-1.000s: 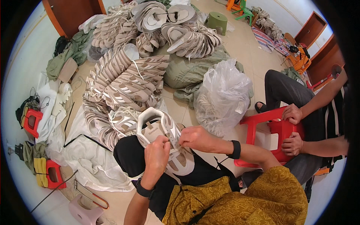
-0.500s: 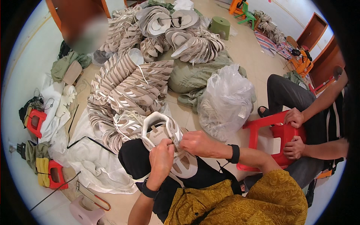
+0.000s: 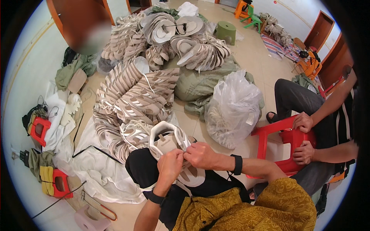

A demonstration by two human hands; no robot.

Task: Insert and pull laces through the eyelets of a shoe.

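A beige and white shoe upper [image 3: 165, 143] rests over my black-clad lap, its padded collar pointing away from me and its toe toward me. My left hand [image 3: 170, 165] is closed in a pinch at the lacing edge, over the tongue. Right beside it my right hand [image 3: 202, 155] pinches at the same edge, so the fingertips of both hands nearly meet. Whether a lace is between the fingertips is hidden. Below the left hand, a thin white strand [image 3: 145, 188] runs across the black cloth near my wrist.
Stacked shoe uppers [image 3: 135, 92] lie just ahead on white sheeting [image 3: 96, 181]. Beyond are green sacks [image 3: 196, 82] and a clear plastic bag [image 3: 233, 111]. At right, another person's hands [image 3: 303, 153] hold a red stool [image 3: 262, 148]. A pink stool [image 3: 90, 219] stands at lower left.
Both hands have drawn together, fingertips now almost touching over the shoe upper. The view has shifted slightly, so the surroundings sit a little lower. The other person's hands stay on the red stool.
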